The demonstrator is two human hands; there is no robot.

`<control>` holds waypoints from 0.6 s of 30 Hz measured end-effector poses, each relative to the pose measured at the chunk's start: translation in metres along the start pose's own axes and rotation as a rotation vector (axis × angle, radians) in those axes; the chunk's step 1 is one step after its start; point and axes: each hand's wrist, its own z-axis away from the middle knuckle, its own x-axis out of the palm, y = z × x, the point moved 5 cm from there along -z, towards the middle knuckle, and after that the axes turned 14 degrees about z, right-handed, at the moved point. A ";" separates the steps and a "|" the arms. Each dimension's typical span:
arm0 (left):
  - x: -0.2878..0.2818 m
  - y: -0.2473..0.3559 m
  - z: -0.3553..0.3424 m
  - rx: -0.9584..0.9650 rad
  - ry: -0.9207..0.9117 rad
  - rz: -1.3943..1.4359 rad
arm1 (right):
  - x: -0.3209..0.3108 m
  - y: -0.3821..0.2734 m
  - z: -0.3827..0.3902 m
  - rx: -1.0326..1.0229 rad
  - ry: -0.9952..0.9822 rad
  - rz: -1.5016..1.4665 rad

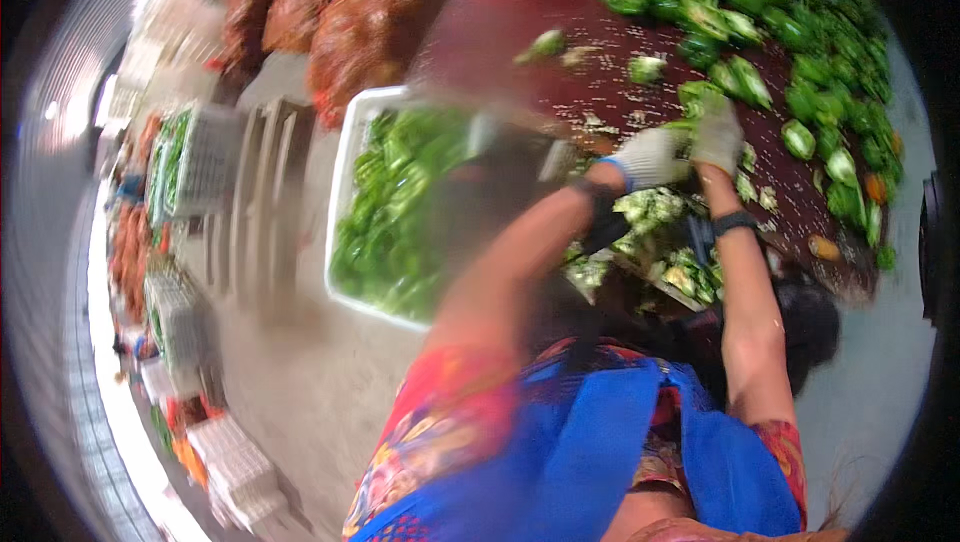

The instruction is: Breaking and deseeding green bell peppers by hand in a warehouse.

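Note:
Both hands wear pale knit gloves and meet over the near edge of a dark red work surface (625,92). My left hand (650,158) has its fingers curled in against my right one; what lies inside its grip is hidden. My right hand (718,134) closes round a green bell pepper (698,94), which shows at its fingertips. Halved green peppers (745,80) lie just beyond the hands, among scattered pale seeds. Below my wrists is a heap of pale pepper cores and green scraps (655,217).
A white crate (342,227) of green peppers stands on the floor to the left. More peppers (830,72) cover the surface's far right. Full red mesh sacks (375,22) sit at the back. Wooden pallets (265,197) and another crate (210,162) are farther left.

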 end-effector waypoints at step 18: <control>-0.013 -0.021 -0.002 -0.535 0.280 0.281 | -0.075 -0.014 0.015 0.319 -0.321 -0.422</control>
